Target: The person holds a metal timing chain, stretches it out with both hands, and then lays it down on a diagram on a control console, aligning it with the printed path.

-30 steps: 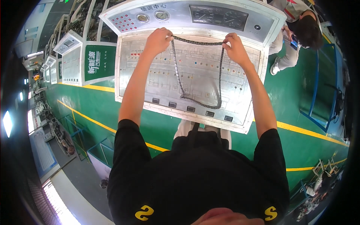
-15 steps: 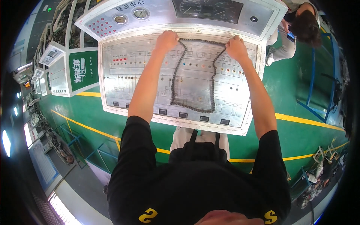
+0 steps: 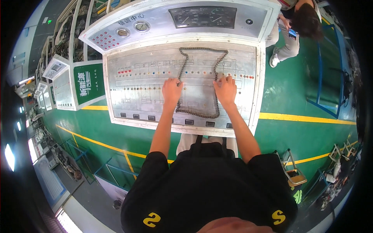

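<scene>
A dark metal link chain (image 3: pixel 198 114) lies in a closed, roughly four-sided loop on a silvery instrument panel (image 3: pixel 136 101). Its far corners are free of my hands. My left hand (image 3: pixel 172 93) is at the middle of the loop's left side, fingertips pinched on the links. On the opposite side, my right hand (image 3: pixel 225 91) has its thumb and fingers closed at the chain, some fingers curled over the panel. Small coloured sockets and printed lines surround the loop. Both hands cover short stretches of chain.
Behind the panel rises a sloped console with two round gauges (image 3: pixel 142 26) and a dark dashboard cluster (image 3: pixel 203 17). Black switches (image 3: pixel 189 122) line the near edge. At the far right a person (image 3: pixel 289 42) sits holding a phone. A stool (image 3: pixel 295 176) stands at right behind me.
Both hands have let go of the loop's far corners and come nearer along its sides. The chain's far stretch now lies slightly closer on the panel. My view has shifted a little.
</scene>
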Motion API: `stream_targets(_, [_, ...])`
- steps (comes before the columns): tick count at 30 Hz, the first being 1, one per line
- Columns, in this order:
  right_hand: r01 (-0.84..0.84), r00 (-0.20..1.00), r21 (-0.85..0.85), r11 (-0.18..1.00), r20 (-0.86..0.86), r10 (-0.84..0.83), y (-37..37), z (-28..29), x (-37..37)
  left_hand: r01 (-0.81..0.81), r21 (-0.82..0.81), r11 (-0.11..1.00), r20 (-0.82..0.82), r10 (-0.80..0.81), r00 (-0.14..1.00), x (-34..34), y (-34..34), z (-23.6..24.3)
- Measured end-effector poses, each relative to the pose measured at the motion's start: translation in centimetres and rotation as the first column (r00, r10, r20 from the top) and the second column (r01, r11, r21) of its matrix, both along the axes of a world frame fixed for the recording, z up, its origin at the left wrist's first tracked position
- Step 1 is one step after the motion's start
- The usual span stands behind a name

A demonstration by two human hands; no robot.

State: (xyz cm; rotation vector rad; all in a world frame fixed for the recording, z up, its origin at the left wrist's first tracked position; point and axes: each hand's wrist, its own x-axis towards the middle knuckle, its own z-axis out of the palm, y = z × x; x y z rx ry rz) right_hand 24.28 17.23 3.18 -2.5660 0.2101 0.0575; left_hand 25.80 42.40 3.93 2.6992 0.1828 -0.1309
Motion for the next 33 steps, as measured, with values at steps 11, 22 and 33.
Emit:
stream_targets(11, [0.218, 0.976, -0.194, 0.957, 0.039, -0.214, -0.6, -1.3, -1.7, -0.16, 0.102, 0.982, -0.01, 0.162, 0.987, -0.9, 2.7, -1.2])
stream_targets(22, [0.115, 0.992, -0.227, 0.967, -0.032, -0.125, -1.5, -0.3, -3.7, -0.409, -0.052, 0.911, -0.191, 0.393, 0.899, -2.7, 6.0, -1.1])
stream_targets(33, [0.048, 0.999, -0.295, 0.954, -0.009, -0.053, -2.4, -0.3, -3.6, -0.449, -0.005, 0.893, -0.22, 0.437, 0.872, -5.7, 7.4, -1.1])
